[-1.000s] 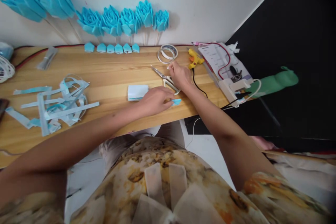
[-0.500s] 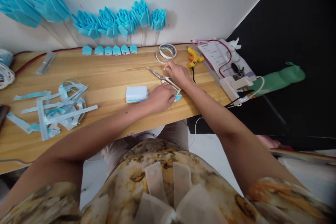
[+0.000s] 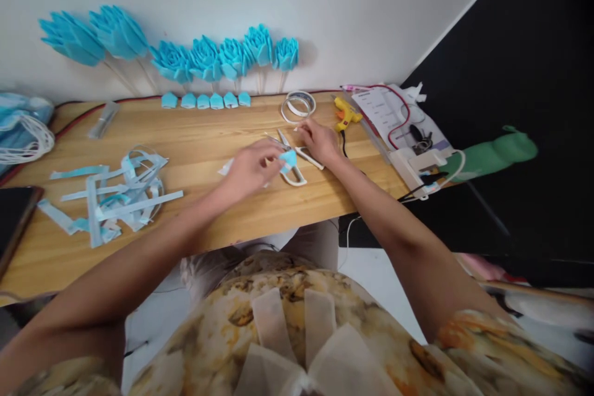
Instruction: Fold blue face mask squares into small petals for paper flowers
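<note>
My left hand (image 3: pixel 254 168) is closed, pinching a small folded blue fabric piece (image 3: pixel 288 161) between thumb and fingers. The piece hangs over the scissors (image 3: pixel 302 180), which lie with blades apart and white handles toward me. Under my left hand, a white stack (image 3: pixel 226 167) is mostly covered. My right hand (image 3: pixel 319 141) is closed beside the right scissor handle. A tiny pale bit shows at its fingertips, too small to name. Just beyond it, two tape rolls (image 3: pixel 312 102) lie overlapping on the table.
Blue fabric flowers (image 3: pixel 205 59) on sticks lean on the wall, with several folded blue pieces (image 3: pixel 216 101) lined up before them. Cut strips (image 3: pixel 139 204) are heaped at left. A yellow glue gun (image 3: pixel 346 114), a power strip (image 3: pixel 413 167) and a green bottle (image 3: pixel 492 154) are at right.
My left hand has lifted off the table and moved left and up with the blue piece, now over the white stack. The scissors have opened wider. The view has shifted left.
</note>
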Motion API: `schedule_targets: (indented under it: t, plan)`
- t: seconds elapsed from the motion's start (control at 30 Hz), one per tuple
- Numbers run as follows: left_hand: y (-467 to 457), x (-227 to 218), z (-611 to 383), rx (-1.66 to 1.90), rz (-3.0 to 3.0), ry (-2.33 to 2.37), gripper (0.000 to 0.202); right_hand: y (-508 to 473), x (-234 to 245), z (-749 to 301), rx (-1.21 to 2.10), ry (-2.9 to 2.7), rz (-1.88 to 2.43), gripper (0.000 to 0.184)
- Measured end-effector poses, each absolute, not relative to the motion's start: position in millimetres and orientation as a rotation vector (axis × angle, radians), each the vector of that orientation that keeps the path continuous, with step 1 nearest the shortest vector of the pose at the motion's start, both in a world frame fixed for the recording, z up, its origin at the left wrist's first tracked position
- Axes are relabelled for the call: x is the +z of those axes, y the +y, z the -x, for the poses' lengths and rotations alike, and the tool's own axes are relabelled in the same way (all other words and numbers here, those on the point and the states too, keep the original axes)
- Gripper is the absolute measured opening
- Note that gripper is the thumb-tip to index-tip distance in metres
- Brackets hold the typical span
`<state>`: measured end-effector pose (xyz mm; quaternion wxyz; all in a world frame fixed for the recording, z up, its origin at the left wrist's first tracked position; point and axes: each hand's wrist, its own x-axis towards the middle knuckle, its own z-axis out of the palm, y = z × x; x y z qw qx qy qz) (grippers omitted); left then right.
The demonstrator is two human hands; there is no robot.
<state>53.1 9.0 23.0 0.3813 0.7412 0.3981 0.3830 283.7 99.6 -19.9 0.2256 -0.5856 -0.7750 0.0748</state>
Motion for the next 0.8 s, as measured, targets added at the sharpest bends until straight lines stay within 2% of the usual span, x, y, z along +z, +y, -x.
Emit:
schedule_targets:
  t: [0.13, 0.3, 0.43, 0.63, 0.8]
  plan:
    - [11, 42, -16, 1.094, -1.352, 1.197, 0.022, 80, 10, -259, 0.239, -1.885, 1.270, 0.022]
    - [10, 24, 3, 1.119, -1.155, 1.191, 0.025, 59, 34, -213, 0.163, -2.053, 0.901, 0.023]
    - [6, 10, 1, 1.113, -1.064, 1.189, 0.022, 61, 26, -194, 0.018, -2.185, 0.761, 0.021]
    - [2, 12, -1, 1.148, -1.040, 1.187, 0.024, 57, 8, -189, -0.284, -2.089, 0.639, 0.016]
    - [0, 13, -2, 1.135, -1.043, 1.204, 0.024, 55, 8, -188, -0.356, -2.065, 0.514, 0.012]
